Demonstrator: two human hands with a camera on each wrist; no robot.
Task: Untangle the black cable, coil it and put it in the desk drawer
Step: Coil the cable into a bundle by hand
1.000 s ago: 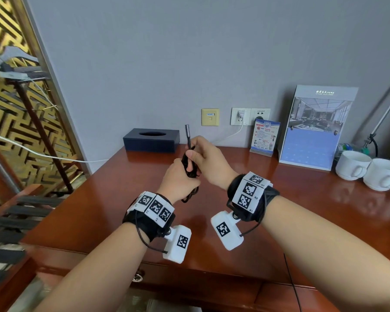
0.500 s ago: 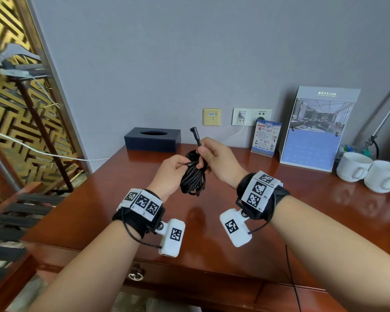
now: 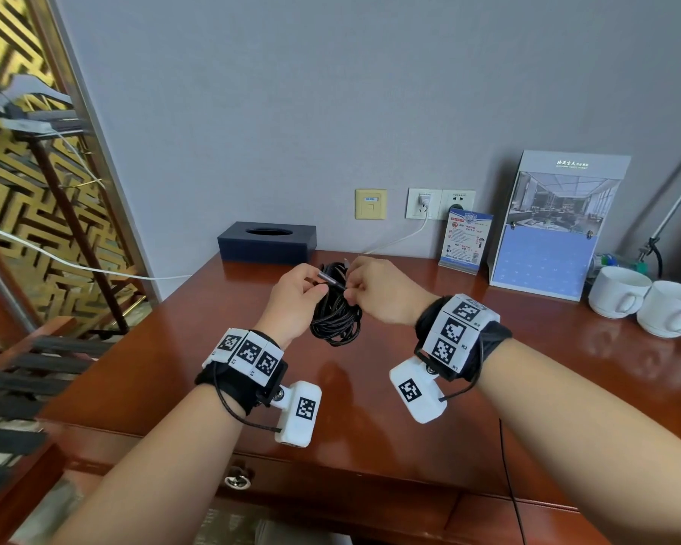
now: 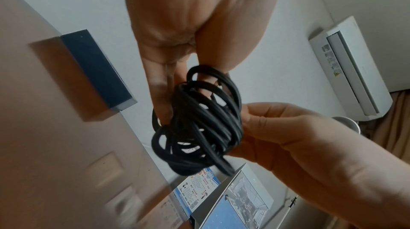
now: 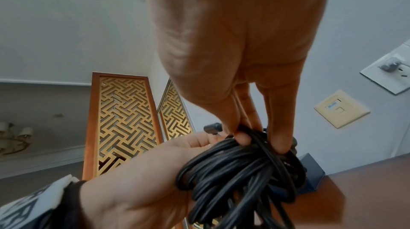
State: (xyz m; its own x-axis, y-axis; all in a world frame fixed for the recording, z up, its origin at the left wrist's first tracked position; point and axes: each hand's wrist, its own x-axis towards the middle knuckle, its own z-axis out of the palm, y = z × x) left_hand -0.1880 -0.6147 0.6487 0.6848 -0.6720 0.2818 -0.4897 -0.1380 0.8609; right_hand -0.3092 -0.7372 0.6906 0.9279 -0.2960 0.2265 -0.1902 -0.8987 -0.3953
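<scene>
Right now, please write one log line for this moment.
black cable: coiled, held above desk | left hand: grips coil | right hand: pinches it

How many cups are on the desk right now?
2: both at the desk's far right edge, left cup beside right cup. More may sit beyond the frame.

Bench [image 3: 370, 407]: glossy reddish wood, against the wall.
Back left: dark tissue box [image 3: 267, 243].
Back right: small leaflet stand [image 3: 465, 242], tall brochure holder [image 3: 549, 230].
Far right: two white cups [image 3: 645, 304].
</scene>
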